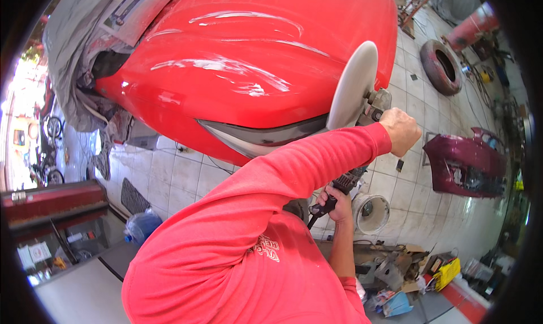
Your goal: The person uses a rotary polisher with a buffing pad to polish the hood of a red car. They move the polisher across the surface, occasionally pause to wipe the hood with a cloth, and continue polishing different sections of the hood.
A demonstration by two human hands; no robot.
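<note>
A corded rotary polisher (pixel 348 180) with a large pale round pad (pixel 355 86) stands before me, the pad tilted on edge. My left hand (pixel 400 131) is closed beside its metal gear head; the part inside the fist is hidden. Lower down, my right hand (pixel 338 203) grips the black rear handle. Left of the pad lies a glossy red car body panel (pixel 250 95), apparently a hood, with white compound smears on it. A headlight (pixel 263 136) lies along its near edge. Whether the pad touches the car cannot be told.
A white bucket (pixel 372 213) stands near my right hand. Rightward are a maroon bumper (pixel 466 165) and a tire (pixel 441 67) on the tiled floor (pixel 394 184). Grey sheeting (pixel 68 61) covers the car's far left part. Scraps and boxes (pixel 394 269) lie low right; a water jug (pixel 143 226), low left.
</note>
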